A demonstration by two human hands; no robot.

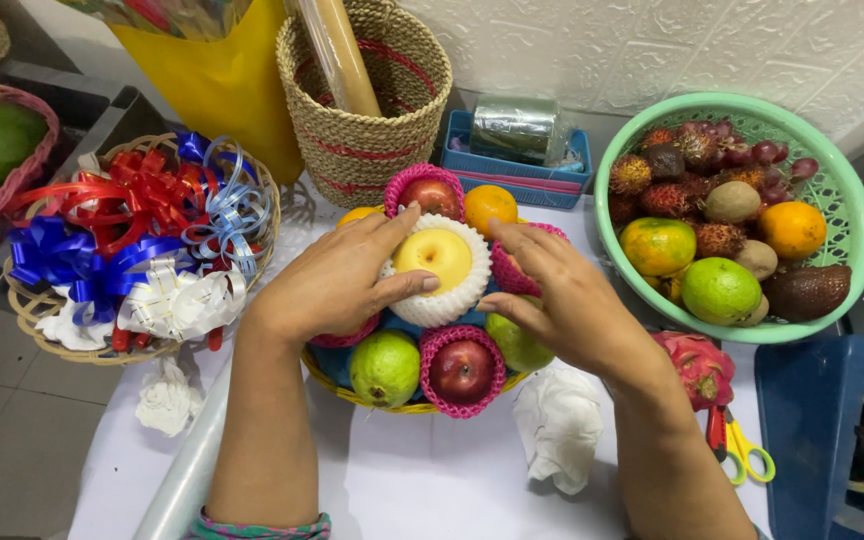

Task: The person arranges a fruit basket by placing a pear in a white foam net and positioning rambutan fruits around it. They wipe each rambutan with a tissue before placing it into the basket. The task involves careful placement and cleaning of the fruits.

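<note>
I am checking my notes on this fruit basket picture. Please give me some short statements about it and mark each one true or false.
1. The left hand touches the yellow pear in its white foam net. True.
2. The red apple at the front of the basket sits in a white net. False: its net is pink.
3. The green plastic colander at the right holds mixed fruit. True.
4. The ribbon bows lie in the green colander. False: they lie in a wicker tray at the left.
5. The right hand holds the scissors. False: the scissors lie on the table, and the hand rests on the fruit in the basket.
</note>
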